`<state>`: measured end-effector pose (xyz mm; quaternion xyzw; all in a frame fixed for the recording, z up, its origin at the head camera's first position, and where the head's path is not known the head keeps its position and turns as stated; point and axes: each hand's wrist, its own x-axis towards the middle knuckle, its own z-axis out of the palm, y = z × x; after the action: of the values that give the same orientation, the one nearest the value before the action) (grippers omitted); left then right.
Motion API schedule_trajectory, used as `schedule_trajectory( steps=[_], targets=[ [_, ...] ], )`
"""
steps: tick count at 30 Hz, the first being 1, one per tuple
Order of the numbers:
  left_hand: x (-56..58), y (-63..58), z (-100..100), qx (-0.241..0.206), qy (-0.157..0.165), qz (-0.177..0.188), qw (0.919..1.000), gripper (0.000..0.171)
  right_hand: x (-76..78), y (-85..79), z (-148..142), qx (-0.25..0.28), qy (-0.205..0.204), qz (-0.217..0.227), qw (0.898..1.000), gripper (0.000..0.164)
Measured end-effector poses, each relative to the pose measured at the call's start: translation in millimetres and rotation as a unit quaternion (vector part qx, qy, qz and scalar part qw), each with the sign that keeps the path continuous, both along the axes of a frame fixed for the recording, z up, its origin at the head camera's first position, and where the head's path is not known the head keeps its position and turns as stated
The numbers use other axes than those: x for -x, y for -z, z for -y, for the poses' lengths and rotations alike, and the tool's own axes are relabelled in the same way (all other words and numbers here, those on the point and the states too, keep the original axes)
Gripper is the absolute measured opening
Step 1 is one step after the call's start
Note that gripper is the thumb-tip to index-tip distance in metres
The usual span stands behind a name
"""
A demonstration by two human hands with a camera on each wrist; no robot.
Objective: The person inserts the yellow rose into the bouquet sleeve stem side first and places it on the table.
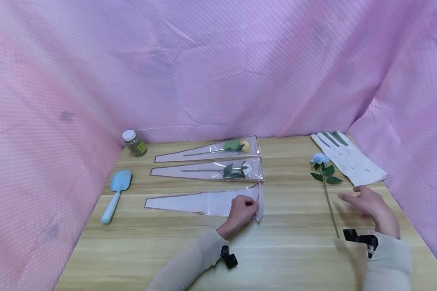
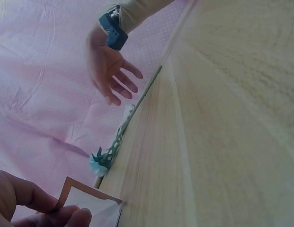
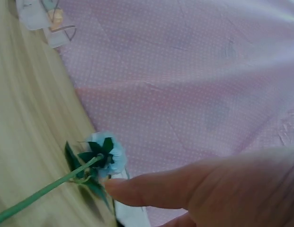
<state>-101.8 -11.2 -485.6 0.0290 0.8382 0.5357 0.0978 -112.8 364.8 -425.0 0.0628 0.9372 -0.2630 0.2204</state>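
My left hand pinches the wide end of a flower sleeve that lies flat nearest me. In the left wrist view, thumb and fingers grip the brown-edged rim of the sleeve. Over the right side of the table, my right hand hovers with fingers extended and nothing in them. Just left of it lies a blue artificial flower with green leaves and a long stem pointing toward me. The right wrist view has the thumb beside the blue bloom.
Behind lie two more sleeves, one holding a white flower, the other a yellow flower. A white glove rests at the back right. On the left are a blue hand trowel and a white-capped jar. Pink sheeting surrounds the table.
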Motion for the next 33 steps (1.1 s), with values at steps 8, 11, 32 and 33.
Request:
schedule_trajectory(
  steps=[8,11,32,33],
  targets=[
    [-1.8,0.8,-1.4,-0.006,0.007,0.01,0.9999,0.016,-13.5,20.6,2.4,0.026,0.0,0.011,1.0,0.095],
    [-1.8,1.5,-1.3,-0.004,0.007,0.011,0.9999,0.016,-19.1,26.4,6.2,0.035,0.005,-0.004,0.999,0.094],
    [-2.7,3.6,-1.3,-0.007,0.0,0.018,0.9998,0.016,-5.3,39.4,32.2,-0.012,-0.036,-0.086,0.996,0.061],
    [-2.8,3.1,-1.3,-0.007,0.0,0.018,0.9998,0.016,-4.5,39.6,33.3,-0.013,-0.037,-0.09,0.995,0.059]
  ],
)
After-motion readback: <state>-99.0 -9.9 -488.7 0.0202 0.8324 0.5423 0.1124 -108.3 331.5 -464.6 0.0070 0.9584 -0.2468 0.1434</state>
